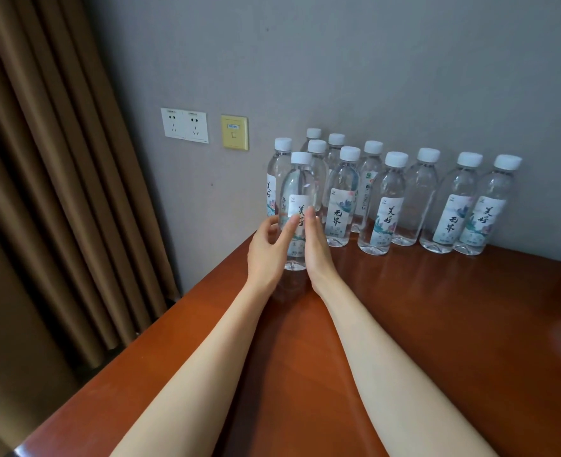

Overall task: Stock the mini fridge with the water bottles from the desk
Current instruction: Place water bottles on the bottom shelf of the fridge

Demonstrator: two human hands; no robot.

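Several clear water bottles point(384, 206) with white caps and printed labels stand on the reddish-brown wooden desk point(437, 324) against the grey wall. One bottle point(297, 183) stands in front of the left cluster. My left hand point(267, 250) is at its left side, thumb and fingers spread and curved towards the label. My right hand point(317, 247) is at its right side, fingers straight and together along the label. Neither hand is wrapped around it; I cannot tell whether they touch it. The mini fridge is not in view.
Brown curtains point(48, 192) hang at the left, beside the desk's left edge. Two white wall sockets point(184, 125) and a yellow data port point(234, 132) sit on the wall left of the bottles.
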